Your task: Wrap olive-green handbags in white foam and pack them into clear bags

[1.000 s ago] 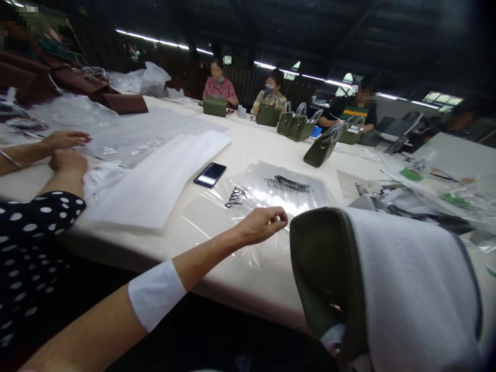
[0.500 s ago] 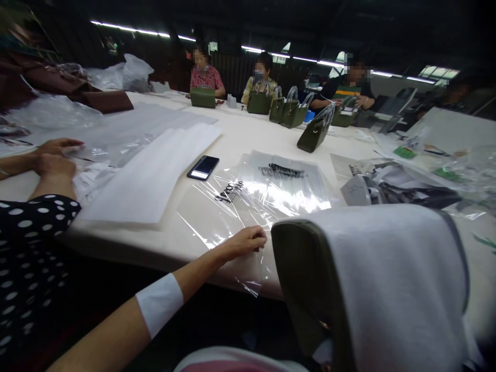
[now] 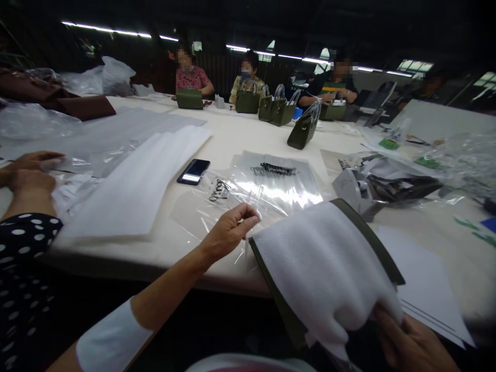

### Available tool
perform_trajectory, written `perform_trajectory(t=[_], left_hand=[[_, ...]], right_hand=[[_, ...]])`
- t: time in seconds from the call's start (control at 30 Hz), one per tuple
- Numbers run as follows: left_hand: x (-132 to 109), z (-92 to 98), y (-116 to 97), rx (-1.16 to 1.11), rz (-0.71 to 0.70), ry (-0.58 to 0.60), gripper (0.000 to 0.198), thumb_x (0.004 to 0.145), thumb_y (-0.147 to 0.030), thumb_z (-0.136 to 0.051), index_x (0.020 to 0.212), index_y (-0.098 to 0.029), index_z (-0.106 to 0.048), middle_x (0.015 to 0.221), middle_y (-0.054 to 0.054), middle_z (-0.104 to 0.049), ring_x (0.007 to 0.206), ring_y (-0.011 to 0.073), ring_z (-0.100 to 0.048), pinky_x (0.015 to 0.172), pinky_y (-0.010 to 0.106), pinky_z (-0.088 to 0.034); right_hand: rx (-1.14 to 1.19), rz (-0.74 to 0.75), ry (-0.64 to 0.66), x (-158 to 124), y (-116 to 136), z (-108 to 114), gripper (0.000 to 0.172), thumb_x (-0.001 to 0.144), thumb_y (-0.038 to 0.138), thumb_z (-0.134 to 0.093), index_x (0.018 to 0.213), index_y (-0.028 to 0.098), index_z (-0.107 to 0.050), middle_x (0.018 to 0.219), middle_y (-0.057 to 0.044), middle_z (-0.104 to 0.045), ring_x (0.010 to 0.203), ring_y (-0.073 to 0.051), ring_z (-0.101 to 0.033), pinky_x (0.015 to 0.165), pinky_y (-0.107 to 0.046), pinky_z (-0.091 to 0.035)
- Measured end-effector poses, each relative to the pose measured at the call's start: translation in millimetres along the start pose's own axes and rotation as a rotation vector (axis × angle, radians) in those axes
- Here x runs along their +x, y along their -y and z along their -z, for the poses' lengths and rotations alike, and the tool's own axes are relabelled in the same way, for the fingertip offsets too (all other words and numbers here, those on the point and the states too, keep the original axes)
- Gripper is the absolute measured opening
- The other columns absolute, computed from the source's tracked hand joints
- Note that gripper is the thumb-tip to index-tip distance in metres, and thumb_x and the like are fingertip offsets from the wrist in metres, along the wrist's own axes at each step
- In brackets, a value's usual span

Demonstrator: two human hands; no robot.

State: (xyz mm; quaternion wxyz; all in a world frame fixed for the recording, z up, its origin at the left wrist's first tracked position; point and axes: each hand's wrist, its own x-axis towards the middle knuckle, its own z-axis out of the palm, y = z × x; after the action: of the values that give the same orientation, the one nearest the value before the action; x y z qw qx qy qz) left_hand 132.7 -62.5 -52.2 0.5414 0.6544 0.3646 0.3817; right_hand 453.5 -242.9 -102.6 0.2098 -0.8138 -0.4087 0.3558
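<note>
Left hand [image 3: 234, 227] outstretched, pinching clear plastic [image 3: 241, 193] — right hand [image 3: 413, 338] low, gripping white sheet [image 3: 321, 253] over green bag [image 3: 369, 240].

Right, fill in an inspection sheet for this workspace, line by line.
Surface: wide white-covered table, its near edge in view.
Things in hand: dark green leather-look bag, tilted at the near table edge, with a soft white padding sheet draped over it.
Clutter: black rectangular phone; long white foam sheet; crumpled clear plastic at right.
Hands: left hand bent over a clear plastic sheet with black lettering, pinch unclear; right hand at the padding sheet's lower end, fingers partly hidden.
Cables: nothing seen.
Surroundings: co-worker's black sleeve with white dots at left; people and dark green handbags across the table.
</note>
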Motion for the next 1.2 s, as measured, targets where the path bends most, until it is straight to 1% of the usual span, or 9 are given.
perform_trajectory(t=[0.13, 0.27, 0.37, 0.43, 0.53, 0.73, 0.83, 1.0, 1.2], left_hand=[[-10, 3.2, -19, 0.169, -0.004, 0.017, 0.011, 0.082, -0.024, -0.045, 0.091, -0.019, -0.048, 0.074, -0.003, -0.052, 0.069, 0.01, -0.05, 0.067, 0.024, -0.043], [-3, 3.9, -23, 0.477, 0.041, 0.107, 0.035, 0.075, -0.019, -0.049, 0.11, -0.023, -0.047, 0.063, -0.006, -0.05, 0.059, 0.0106, -0.049, 0.061, 0.024, -0.041], [12, -0.3, -22, 0.768, 0.049, 0.136, 0.024, 0.072, -0.016, -0.048, 0.093, -0.021, -0.059, 0.056, -0.004, -0.048, 0.057, 0.0133, -0.048, 0.056, 0.025, -0.038], [22, -3.5, -22, 0.855, 0.002, 0.097, 0.01, 0.071, -0.015, -0.05, 0.072, -0.018, -0.06, 0.067, 0.002, -0.054, 0.071, 0.0173, -0.05, 0.063, 0.028, -0.039], [34, -4.3, -21, 0.822, -0.029, 0.068, 0.006, 0.07, -0.018, -0.053, 0.064, -0.017, -0.055, 0.084, 0.006, -0.056, 0.086, 0.0207, -0.049, 0.07, 0.03, -0.04], [49, 7.6, -9, 0.546, 0.187, 0.106, 0.011, 0.073, -0.026, -0.051, 0.068, -0.016, -0.052, 0.059, -0.002, -0.052, 0.053, 0.0107, -0.048, 0.05, 0.022, -0.038], [53, 12.6, 5, 0.386, 0.274, 0.121, 0.012, 0.072, -0.027, -0.052, 0.07, -0.015, -0.05, 0.055, -0.004, -0.05, 0.047, 0.0083, -0.047, 0.046, 0.02, -0.037], [58, 18.8, 11, 0.28, 0.342, 0.05, 0.012, 0.067, -0.021, -0.053, 0.076, -0.016, -0.047, 0.062, -0.001, -0.056, 0.053, 0.0103, -0.052, 0.042, 0.018, -0.034], [53, 15.6, -19, 0.322, 0.314, 0.017, 0.02, 0.074, -0.023, -0.046, 0.092, -0.016, -0.051, 0.065, -0.002, -0.053, 0.06, 0.0112, -0.051, 0.051, 0.022, -0.043]], right_hand=[[-0.059, 0.063, -0.043, -1, 9, 0, 0.057, 0.079, 0.065, -0.036, 0.046, 0.019, -0.039, 0.043, 0.0, -0.045, 0.047, -0.012, -0.044, 0.054, -0.025, -0.036], [-0.073, 0.105, -0.082, -3, 22, 1, 0.056, 0.079, 0.064, -0.037, 0.046, 0.019, -0.039, 0.04, 0.0, -0.046, 0.044, -0.013, -0.045, 0.056, -0.026, -0.037], [-0.065, 0.077, -0.091, -3, 34, 4, 0.055, 0.076, 0.065, -0.04, 0.045, 0.02, -0.041, 0.037, 0.0, -0.046, 0.041, -0.013, -0.044, 0.057, -0.027, -0.039], [-0.022, 0.061, -0.068, -3, 39, 7, 0.054, 0.073, 0.066, -0.044, 0.046, 0.02, -0.043, 0.035, 0.0, -0.045, 0.041, -0.013, -0.045, 0.058, -0.027, -0.041], [0.075, 0.041, -0.049, 0, 42, 12, 0.052, 0.07, 0.068, -0.047, 0.049, 0.02, -0.044, 0.034, 0.001, -0.044, 0.04, -0.012, -0.044, 0.055, -0.026, -0.041], [0.288, -0.095, 0.014, 16, 31, 17, 0.056, 0.059, 0.073, -0.052, 0.049, 0.018, -0.047, 0.031, 0.002, -0.038, 0.033, -0.009, -0.036, 0.039, -0.022, -0.034], [0.377, -0.097, 0.028, 19, 35, 7, 0.054, 0.065, 0.07, -0.051, 0.052, 0.017, -0.046, 0.032, 0.004, -0.036, 0.033, -0.006, -0.031, 0.037, -0.02, -0.026], [0.176, 0.068, 0.063, 22, 48, -12, 0.047, 0.074, 0.063, -0.046, 0.063, 0.018, -0.05, 0.036, 0.003, -0.043, 0.038, -0.009, -0.038, 0.041, -0.021, -0.028], [-0.034, 0.08, 0.109, 36, 52, -6, 0.05, 0.073, 0.066, -0.042, 0.082, 0.019, -0.056, 0.037, 0.003, -0.045, 0.04, -0.014, -0.046, 0.046, -0.025, -0.034]])
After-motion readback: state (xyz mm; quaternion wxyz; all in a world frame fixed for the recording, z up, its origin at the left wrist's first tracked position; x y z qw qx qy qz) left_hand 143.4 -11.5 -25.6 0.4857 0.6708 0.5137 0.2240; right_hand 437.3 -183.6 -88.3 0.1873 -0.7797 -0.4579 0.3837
